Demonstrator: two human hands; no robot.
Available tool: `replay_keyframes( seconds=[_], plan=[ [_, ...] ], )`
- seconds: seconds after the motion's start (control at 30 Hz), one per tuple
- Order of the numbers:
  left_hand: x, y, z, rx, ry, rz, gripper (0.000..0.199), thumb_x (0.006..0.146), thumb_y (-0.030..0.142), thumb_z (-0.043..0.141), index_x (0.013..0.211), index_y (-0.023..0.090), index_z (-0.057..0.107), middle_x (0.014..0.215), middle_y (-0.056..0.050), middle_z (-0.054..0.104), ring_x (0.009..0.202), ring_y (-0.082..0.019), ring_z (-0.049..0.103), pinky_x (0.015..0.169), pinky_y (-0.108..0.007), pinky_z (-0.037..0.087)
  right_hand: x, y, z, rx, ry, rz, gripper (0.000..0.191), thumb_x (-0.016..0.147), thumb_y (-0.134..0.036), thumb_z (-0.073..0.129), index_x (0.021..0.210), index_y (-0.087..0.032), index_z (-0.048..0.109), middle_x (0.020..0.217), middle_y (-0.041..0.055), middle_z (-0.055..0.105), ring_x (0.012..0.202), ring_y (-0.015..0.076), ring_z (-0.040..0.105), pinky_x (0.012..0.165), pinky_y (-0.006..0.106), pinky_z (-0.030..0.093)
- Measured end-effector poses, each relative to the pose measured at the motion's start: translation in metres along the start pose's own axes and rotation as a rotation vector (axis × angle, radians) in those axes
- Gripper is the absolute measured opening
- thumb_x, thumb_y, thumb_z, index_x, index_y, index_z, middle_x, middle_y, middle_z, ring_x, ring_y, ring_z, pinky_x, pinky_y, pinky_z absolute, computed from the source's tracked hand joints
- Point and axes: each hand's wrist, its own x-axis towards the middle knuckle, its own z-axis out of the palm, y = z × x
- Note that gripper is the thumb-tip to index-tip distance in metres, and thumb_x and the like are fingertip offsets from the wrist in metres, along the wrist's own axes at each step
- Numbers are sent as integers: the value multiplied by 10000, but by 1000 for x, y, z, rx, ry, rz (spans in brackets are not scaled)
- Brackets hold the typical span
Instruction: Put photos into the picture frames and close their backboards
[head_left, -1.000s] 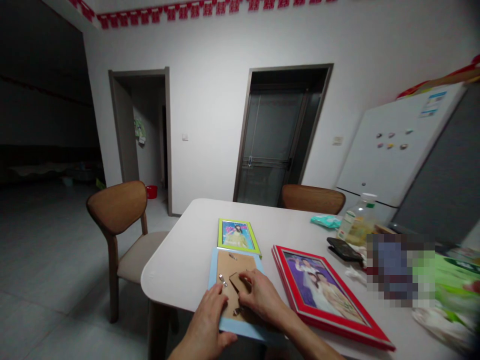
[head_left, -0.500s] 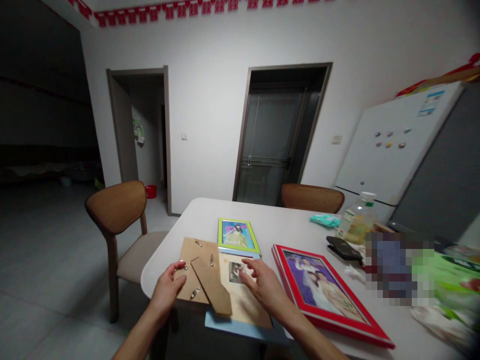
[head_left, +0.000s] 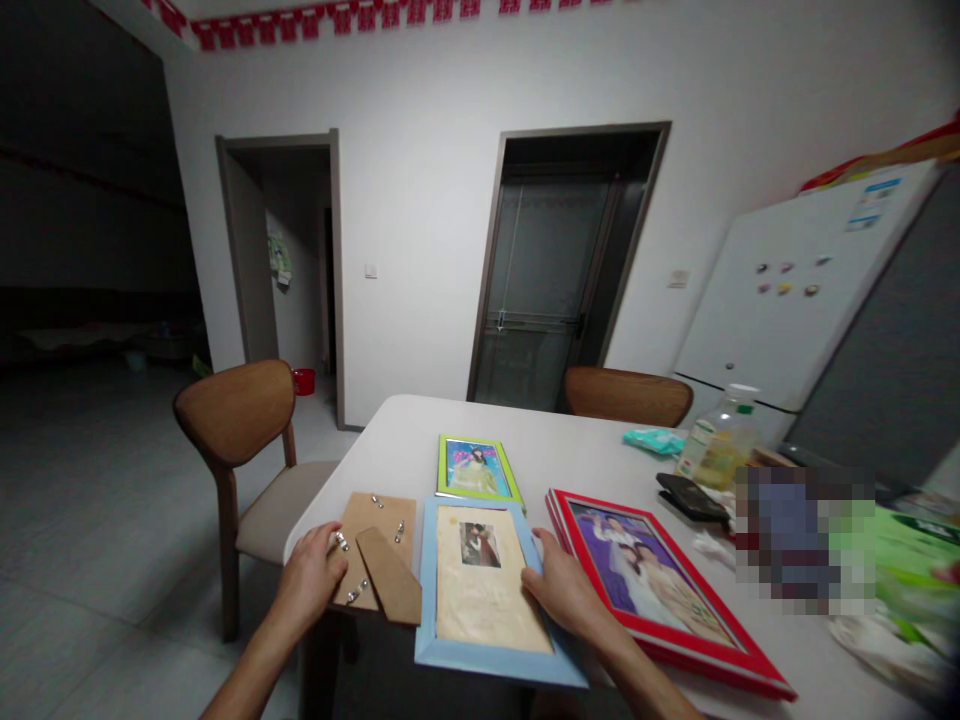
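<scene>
My left hand (head_left: 313, 572) grips the left edge of a brown backing board (head_left: 360, 510), which has metal clips and a stand leg (head_left: 390, 585). My right hand (head_left: 559, 583) holds the right side of a light blue photo frame (head_left: 469, 655), thumb on its border. Inside the blue frame lies a cream sheet (head_left: 487, 605) with a small picture. Just behind it lies a green photo frame (head_left: 516, 480) with a portrait. To the right of my right hand is a large red photo frame (head_left: 697, 650).
On the white table's (head_left: 570, 440) right side are a bottle (head_left: 716, 440), a black phone-like item (head_left: 690, 497), a teal packet (head_left: 654, 441) and green plastic bags (head_left: 911, 550). One wooden chair (head_left: 236, 415) stands left, another (head_left: 628, 397) behind the table.
The backing board has moved left off the blue frame, uncovering it. My left hand has shifted left with the board. My right hand has moved right, onto the blue frame's edge.
</scene>
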Motion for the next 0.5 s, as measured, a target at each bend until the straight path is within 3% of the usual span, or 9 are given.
replay_keyframes(
  seconds=[0.13,0.27,0.33,0.4,0.5],
  plan=[
    [-24,42,28,55,26,149,378,655,168,491,1032,149,496,1090,-82,525,1069,-216,438,943,-373,299,-5,-15,-13,479,-85,168,627,649,-195,409,1254,-109,269,747,57,640,606,163,593,567,257,431],
    [-64,98,73,-4,-245,409,509,623,214,587,1115,181,457,1224,-83,443,1139,-239,367,970,-407,284,-17,-37,-24,891,-168,241,696,644,-188,430,1292,-178,176,680,14,634,506,146,577,496,259,438],
    [-76,117,89,1,-285,479,545,618,225,605,1132,150,442,1243,-106,419,1140,-250,359,962,-401,306,-22,-46,-28,993,-179,237,743,628,-176,471,1298,-191,151,703,13,642,514,144,582,502,258,446],
    [-79,126,95,30,-285,558,483,670,200,551,1135,136,437,1215,-113,448,1110,-238,394,943,-386,336,-25,-51,-31,1034,-192,219,780,621,-189,516,1303,-187,136,748,24,652,535,148,592,510,259,454],
    [-72,126,89,65,-261,631,371,766,123,378,1130,156,439,1095,-88,547,1010,-184,483,894,-342,389,-26,-52,-33,1062,-220,207,804,624,-204,543,1307,-189,119,794,38,657,519,151,593,491,265,456]
  ],
)
